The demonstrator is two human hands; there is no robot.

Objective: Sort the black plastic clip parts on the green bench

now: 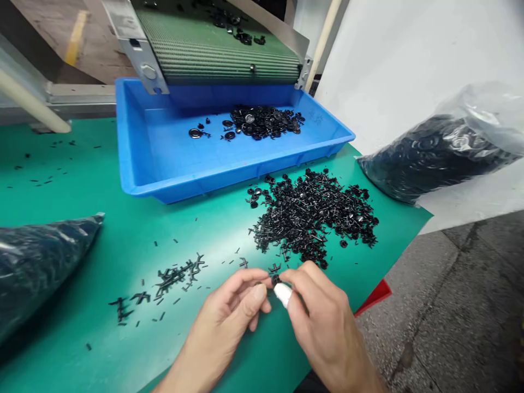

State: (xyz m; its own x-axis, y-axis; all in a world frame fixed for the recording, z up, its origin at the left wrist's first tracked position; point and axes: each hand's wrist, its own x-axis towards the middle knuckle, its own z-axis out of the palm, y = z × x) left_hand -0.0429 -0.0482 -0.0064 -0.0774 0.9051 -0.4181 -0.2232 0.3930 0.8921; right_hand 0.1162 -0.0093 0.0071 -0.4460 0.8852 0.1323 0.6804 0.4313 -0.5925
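My right hand (323,316) pinches a small round black plastic part (275,280) between thumb and index finger. A white wrapping (283,295) covers that thumb's tip. Close beside it, my left hand (233,311) has its fingers curled and its thumb against the index finger; what lies between them, if anything, is too hidden to name. Its index fingertip comes up to the black part. Just beyond the hands spreads a large pile of small black plastic parts (311,213). A smaller heap of black cross-shaped pieces (176,277) lies to the left.
A blue tray (176,188) holding black round parts stands under the end of a green conveyor belt (221,54). Filled clear bags rest at left (36,267) and right (434,153). Tiny black scraps dot the green tabletop (135,224). The table's right edge drops to a grey floor (450,295).
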